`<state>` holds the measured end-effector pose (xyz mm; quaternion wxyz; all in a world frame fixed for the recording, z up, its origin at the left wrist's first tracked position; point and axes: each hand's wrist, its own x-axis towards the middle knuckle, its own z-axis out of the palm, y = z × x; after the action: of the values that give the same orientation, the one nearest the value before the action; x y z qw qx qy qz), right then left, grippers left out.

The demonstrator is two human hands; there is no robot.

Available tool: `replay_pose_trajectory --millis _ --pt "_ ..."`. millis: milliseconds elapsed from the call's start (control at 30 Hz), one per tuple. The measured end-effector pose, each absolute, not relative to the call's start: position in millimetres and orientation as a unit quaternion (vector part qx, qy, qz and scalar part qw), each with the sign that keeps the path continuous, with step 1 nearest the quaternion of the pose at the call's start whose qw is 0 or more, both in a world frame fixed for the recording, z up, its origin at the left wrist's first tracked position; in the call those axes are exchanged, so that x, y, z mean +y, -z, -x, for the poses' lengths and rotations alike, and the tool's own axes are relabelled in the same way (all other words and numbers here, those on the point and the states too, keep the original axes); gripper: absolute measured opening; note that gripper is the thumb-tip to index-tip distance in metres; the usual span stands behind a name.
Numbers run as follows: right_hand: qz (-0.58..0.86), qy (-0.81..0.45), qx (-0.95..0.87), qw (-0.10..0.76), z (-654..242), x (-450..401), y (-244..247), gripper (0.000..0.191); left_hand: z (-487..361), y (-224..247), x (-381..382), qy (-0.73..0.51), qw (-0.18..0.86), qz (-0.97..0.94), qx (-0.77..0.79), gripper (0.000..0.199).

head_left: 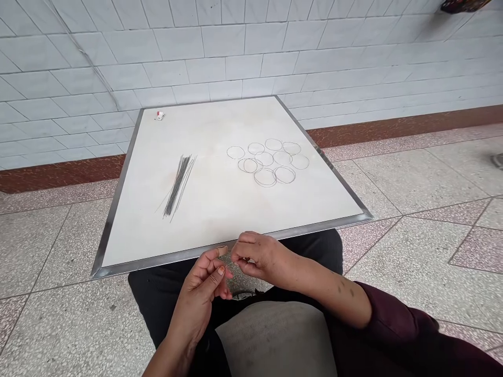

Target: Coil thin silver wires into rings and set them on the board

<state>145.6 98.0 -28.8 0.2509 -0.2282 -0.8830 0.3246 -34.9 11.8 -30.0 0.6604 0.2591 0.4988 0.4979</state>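
By a tiled wall (223,44), white table (220,209), speckled floor (428,251), left hand (201,294) and right hand (262,256) pinching wire (229,264)

wire (229,265): partly hidden | dark object (464,6): cut off | red-white item (160,116): indistinct

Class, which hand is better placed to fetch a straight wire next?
Probably the left hand: it is nearer the straight wires, while the right hand is nearer the wire rings.

"How's the left hand (200,290)?"
"Thumb (214,278) over half-curled fingers (201,266), left forearm (168,348) rising from below."
"And the right hand (264,256)?"
"Just beside it, fingertips (236,257) pinched, right forearm (326,288) slanting in from the right."
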Motion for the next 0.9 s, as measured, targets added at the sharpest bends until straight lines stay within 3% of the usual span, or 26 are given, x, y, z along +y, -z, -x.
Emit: replay_pose_trajectory --millis 333,600,900 --pt "0.199 -0.369 -0.865 0.275 -149 100 29 0.011 34 29 14 -0.478 0.666 -0.259 0.511 0.036" --pt "0.246 -0.37 -0.837 0.32 -153 103 29 0.02 35 38 6 -0.536 0.707 -0.184 0.424 0.028" --pt "0.277 -0.372 -0.817 0.342 -152 100 31 0.018 29 32 4 -0.542 0.689 -0.19 0.442 0.034"
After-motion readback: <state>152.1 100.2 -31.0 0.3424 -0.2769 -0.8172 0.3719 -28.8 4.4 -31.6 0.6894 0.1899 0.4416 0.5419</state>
